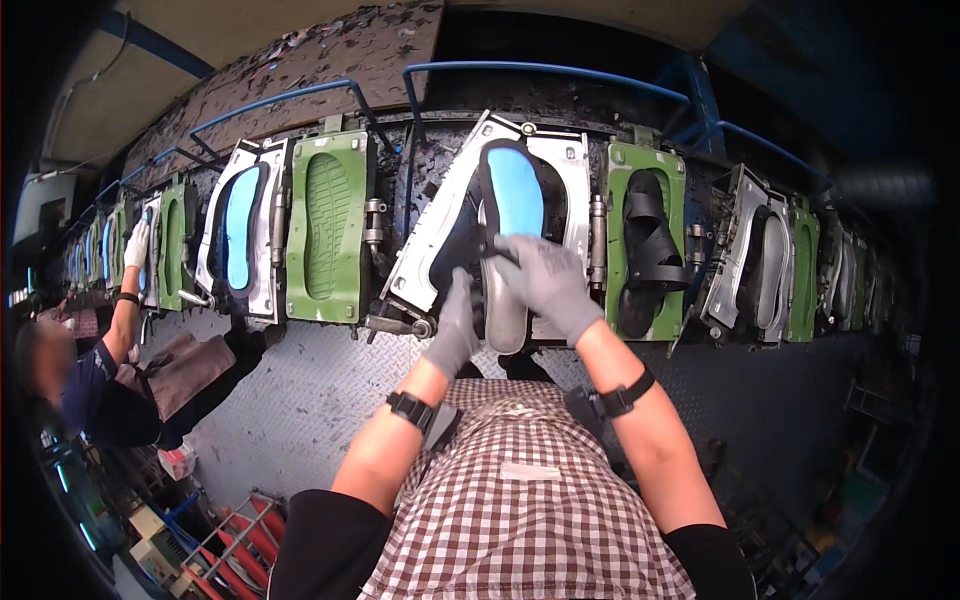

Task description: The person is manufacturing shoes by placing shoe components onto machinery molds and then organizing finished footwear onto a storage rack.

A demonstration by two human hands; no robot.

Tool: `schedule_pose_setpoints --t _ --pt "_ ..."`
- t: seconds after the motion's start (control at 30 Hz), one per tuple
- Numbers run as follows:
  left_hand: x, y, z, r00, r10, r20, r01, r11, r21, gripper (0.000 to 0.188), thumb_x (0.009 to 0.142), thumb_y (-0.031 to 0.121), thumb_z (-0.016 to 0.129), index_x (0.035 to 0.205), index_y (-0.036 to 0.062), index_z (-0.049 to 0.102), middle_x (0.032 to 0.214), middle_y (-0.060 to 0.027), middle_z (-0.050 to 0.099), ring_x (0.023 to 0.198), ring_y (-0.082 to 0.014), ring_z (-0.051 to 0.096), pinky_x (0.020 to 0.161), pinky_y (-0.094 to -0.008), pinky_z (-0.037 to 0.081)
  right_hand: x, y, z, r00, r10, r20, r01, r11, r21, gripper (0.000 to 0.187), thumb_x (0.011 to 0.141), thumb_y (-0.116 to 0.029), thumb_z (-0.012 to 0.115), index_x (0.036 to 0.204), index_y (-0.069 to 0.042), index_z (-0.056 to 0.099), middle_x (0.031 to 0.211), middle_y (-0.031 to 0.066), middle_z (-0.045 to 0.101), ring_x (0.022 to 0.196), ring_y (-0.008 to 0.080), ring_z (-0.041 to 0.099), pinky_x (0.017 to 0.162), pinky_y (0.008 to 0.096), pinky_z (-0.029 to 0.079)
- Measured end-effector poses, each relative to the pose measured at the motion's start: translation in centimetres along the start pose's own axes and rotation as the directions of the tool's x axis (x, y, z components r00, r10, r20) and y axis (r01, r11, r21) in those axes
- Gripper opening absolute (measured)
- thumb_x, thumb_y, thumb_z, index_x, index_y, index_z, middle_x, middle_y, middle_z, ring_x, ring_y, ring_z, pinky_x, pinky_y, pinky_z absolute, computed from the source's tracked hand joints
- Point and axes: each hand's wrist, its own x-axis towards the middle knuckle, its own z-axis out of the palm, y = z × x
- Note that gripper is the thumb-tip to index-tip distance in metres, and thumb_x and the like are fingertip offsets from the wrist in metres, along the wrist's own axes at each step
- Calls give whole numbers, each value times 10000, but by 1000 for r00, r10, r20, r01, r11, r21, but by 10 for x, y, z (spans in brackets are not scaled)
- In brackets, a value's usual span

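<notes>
In the middle, a blue insole with a black rim [516, 192] lies over the upper part of a grey metal shoe last [507, 318] in a hinged silver mould frame [436, 245]. My right hand [550, 287], in a grey glove, has its fingers curled at the insole's black edge, across the middle of the last. Beside the last's lower left side is my left hand [456, 328], also gloved, its fingers stretched upward with nothing seen in them. To the right, a black strappy sandal [645, 215] lies on a green sole mould [676, 185].
More green moulds [325, 225] and silver frames run left and right in a row; one holds another blue insole [241, 225]. Blue rails [545, 68] stand behind. At the left a co-worker's gloved hand [138, 243] is at a mould. A metal-plate floor [290, 385] lies in front.
</notes>
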Motion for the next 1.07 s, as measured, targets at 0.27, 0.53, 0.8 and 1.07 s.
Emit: schedule_pose_setpoints --t 0.27,0.53,0.8,1.07 --pt "-2 -24 -19 875 325 358 -206 920 -332 711 1071 578 388 1550 54 344 1465 -147 516 1322 -303 515 1110 -432 441 -68 -10 17 968 141 208 -189 954 234 456 930 -352 650 1318 -113 638 1021 136 666 954 319 675 858 417 532" --pt "13 47 16 793 491 361 -551 831 80 770 878 289 754 1501 15 392 1336 -145 571 1221 -233 549 1062 -363 459 -38 36 46 772 552 315 -636 676 372 706 908 -277 651 1528 -34 417 981 150 694 868 265 676 838 404 526" --pt "45 55 44 713 570 409 -658 745 108 976 863 213 771 1638 43 202 1475 -181 512 1275 -238 545 1082 -339 455 -43 14 32 824 553 -123 -463 783 416 676 899 -109 626 1530 6 412 718 37 518 645 143 539 673 321 495" --pt "100 76 75 688 690 225 -725 663 185 937 895 320 740 1648 120 219 1470 -211 501 1243 -247 562 1040 -361 488 31 26 -34 854 516 -66 -507 854 117 688 892 -289 603 1551 -204 424 1296 225 660 1152 340 680 1032 451 493"
